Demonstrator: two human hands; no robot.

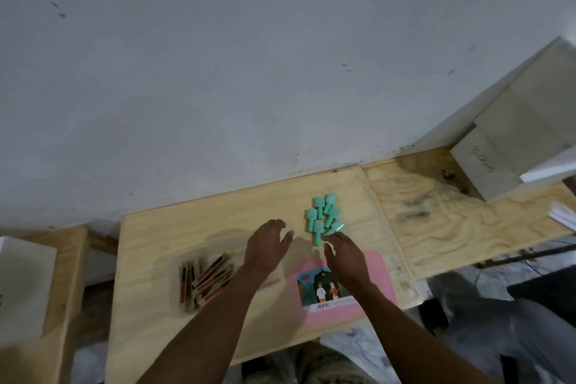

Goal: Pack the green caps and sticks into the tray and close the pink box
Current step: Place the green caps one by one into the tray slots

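Several green caps (324,217) lie in a loose cluster on the wooden table (187,227), near its far edge. My right hand (344,254) reaches over the pink box (378,277), its fingertips touching the nearest caps; I cannot tell whether it grips one. My left hand (266,245) hovers just left of the caps, fingers apart, holding nothing. A clear tray (177,287) at the left holds several wooden sticks (207,280) with red and dark stripes. The pink box lies flat, a picture label on its top.
A grey wall rises right behind the table. White boxes (486,162) stand on a second plywood board (452,221) at the right. A white block (21,287) sits at the far left. My knees are under the table's near edge.
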